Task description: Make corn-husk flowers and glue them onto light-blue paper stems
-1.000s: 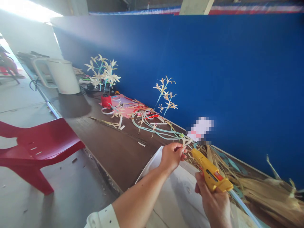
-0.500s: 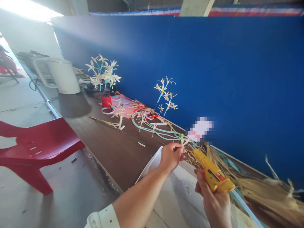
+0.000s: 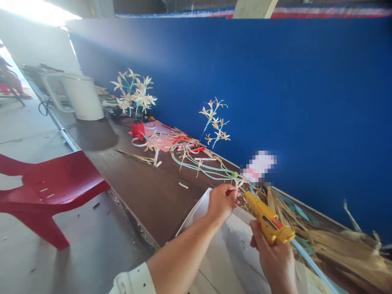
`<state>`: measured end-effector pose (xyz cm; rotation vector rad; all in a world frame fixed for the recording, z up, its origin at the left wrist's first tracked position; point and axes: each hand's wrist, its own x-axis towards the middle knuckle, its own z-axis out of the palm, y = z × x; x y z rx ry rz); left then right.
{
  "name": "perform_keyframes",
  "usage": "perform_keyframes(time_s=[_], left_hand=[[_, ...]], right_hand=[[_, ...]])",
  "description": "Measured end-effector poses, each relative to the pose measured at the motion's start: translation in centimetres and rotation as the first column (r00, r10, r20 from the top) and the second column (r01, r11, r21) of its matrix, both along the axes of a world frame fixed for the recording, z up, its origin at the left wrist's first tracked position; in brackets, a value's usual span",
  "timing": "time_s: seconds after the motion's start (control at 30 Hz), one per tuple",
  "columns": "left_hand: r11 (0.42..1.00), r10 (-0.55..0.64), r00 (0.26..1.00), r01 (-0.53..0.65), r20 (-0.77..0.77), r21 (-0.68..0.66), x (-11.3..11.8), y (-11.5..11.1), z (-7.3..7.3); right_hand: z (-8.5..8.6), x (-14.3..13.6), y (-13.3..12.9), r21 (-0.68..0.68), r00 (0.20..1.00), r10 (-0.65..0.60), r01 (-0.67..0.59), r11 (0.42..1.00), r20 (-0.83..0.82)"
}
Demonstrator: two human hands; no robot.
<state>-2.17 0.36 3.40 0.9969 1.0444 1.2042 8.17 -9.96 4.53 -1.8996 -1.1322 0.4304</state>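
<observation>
Pinched in the fingers of my left hand point(image 3: 223, 202) is a small pale flower point(image 3: 237, 183), its petals pointing up and away from me. My right hand point(image 3: 275, 255) grips a yellow glue gun point(image 3: 269, 220) by its handle, and a long pale glue stick point(image 3: 312, 263) runs out of its back end. The gun's nozzle end is close to the left fingertips; whether it touches the flower I cannot tell. Below both hands lies a white sheet or board point(image 3: 226, 249). Dry straw-coloured husks point(image 3: 339, 249) are heaped to the right of the gun.
Along the brown table point(image 3: 147, 183) stand a red pot point(image 3: 137, 130) of pale flowers, a white kettle point(image 3: 84, 98), looped pale-green cords point(image 3: 199, 166) and two upright flower sprigs point(image 3: 218, 122). A blue panel point(image 3: 306, 102) borders the back. A red plastic chair point(image 3: 61, 175) is at left.
The glue gun and my right hand have shifted slightly left, bringing the nozzle nearer the left fingers. My left hand still holds the flower in nearly the same place.
</observation>
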Motion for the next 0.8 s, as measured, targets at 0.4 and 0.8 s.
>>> perform_keyframes(time_s=[0.4,0.8], left_hand=[[0.999,0.000,1.000,0.000,0.002,0.036,0.17,-0.02,-0.05],[0.999,0.001,1.000,-0.001,0.016,0.038,0.09,-0.07,0.18]], right_hand=[[-0.20,0.07,0.08,-0.003,1.000,0.021,-0.021,1.000,0.023],[0.14,-0.18,-0.07,-0.007,1.000,0.008,-0.008,1.000,0.008]])
